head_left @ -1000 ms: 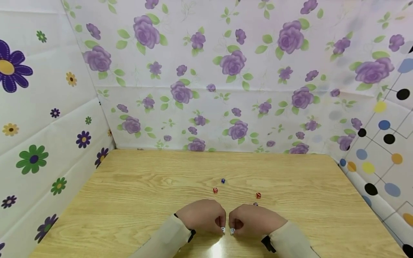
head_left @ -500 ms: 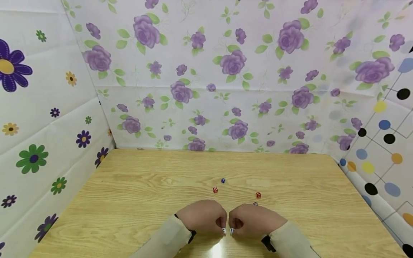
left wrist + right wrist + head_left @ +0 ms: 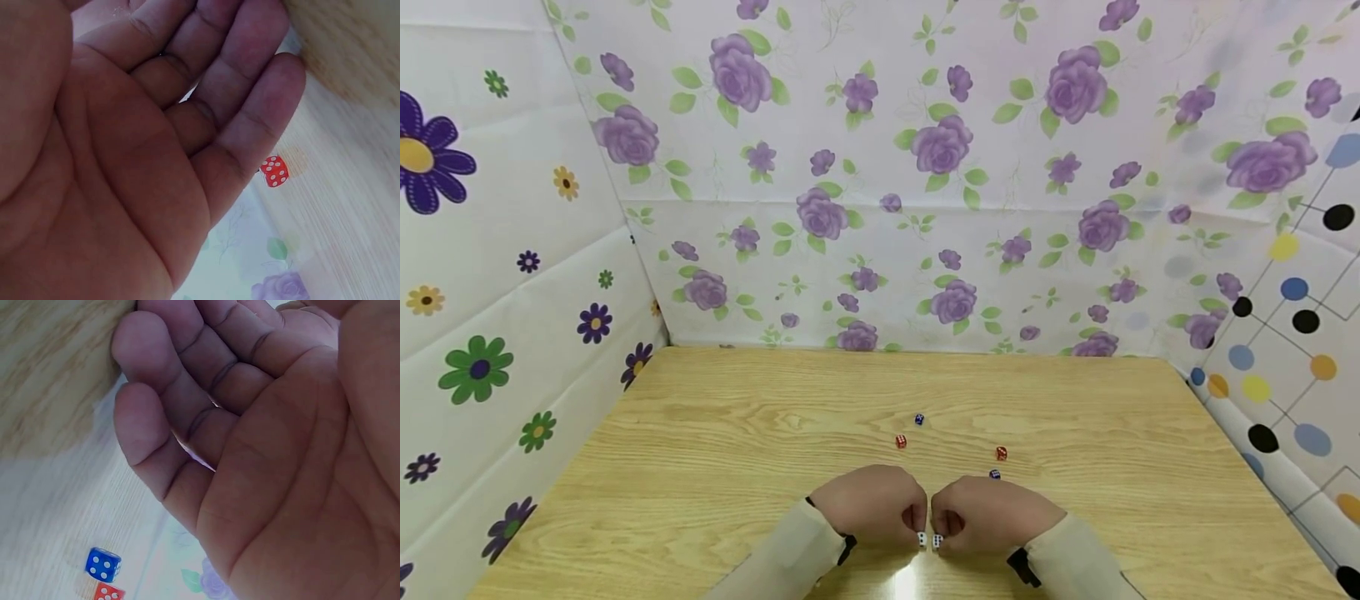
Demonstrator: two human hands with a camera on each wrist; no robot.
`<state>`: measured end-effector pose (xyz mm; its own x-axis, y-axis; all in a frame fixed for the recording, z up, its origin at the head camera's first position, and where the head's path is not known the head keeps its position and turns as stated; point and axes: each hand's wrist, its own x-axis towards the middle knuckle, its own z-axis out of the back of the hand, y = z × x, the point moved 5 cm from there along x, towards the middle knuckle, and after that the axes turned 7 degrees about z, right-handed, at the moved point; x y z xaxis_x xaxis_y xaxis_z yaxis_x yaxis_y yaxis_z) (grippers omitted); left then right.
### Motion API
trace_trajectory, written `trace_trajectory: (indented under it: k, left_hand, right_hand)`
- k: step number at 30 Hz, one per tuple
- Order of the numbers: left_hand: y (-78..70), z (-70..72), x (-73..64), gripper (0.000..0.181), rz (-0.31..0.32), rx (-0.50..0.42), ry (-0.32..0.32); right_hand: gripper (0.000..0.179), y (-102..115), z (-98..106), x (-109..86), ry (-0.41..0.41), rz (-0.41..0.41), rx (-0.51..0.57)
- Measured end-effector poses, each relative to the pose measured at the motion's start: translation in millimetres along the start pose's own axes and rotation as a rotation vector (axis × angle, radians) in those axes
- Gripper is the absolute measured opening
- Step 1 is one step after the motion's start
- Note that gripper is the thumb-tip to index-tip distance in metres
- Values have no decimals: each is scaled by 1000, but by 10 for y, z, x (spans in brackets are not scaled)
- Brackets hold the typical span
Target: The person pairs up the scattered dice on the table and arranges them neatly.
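Note:
Near the table's front edge in the head view, my left hand (image 3: 880,507) pinches a white die (image 3: 922,539) between thumb and fingertips. My right hand (image 3: 988,512) pinches another white die (image 3: 937,542) just to its right. The two dice face each other across a narrow gap, low over the wood, and the knuckles of both hands nearly meet. In the left wrist view the palm and curled fingers (image 3: 244,119) show, while the die is hidden. The right wrist view likewise shows palm and fingers (image 3: 150,425), with its die out of sight.
Beyond the hands lie a red die (image 3: 901,442) and a blue die (image 3: 919,419). Past the right hand are another red die (image 3: 1002,453) and a blue die (image 3: 995,475). Patterned cloth walls (image 3: 880,275) border the wooden table (image 3: 737,417) at the back and sides.
The two white dice have come closer together, the left one shifting slightly right and the right one slightly left. The hands otherwise keep their place; the loose dice have not moved.

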<state>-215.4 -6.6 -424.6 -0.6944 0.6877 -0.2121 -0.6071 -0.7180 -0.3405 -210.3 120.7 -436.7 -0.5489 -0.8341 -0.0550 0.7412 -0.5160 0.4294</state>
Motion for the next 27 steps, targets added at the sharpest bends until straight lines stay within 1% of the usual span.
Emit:
trace_trajectory:
  k: [7,14,24,27]
  left_hand:
    - [-4,-18,23,17,9,3,0]
    - [-5,-41,28,16,-4,-32,11]
    - [-3,-59,38,13,31,-92,12]
    - [0,-64,31,13,29,-94,16]
  right_hand:
    - [18,-13,-22,13,9,-7,25]
    - [17,-17,-42,25,15,-15,47]
    - [15,-46,-74,26,36,-42,97]
    - [15,-41,-71,17,35,-49,111]
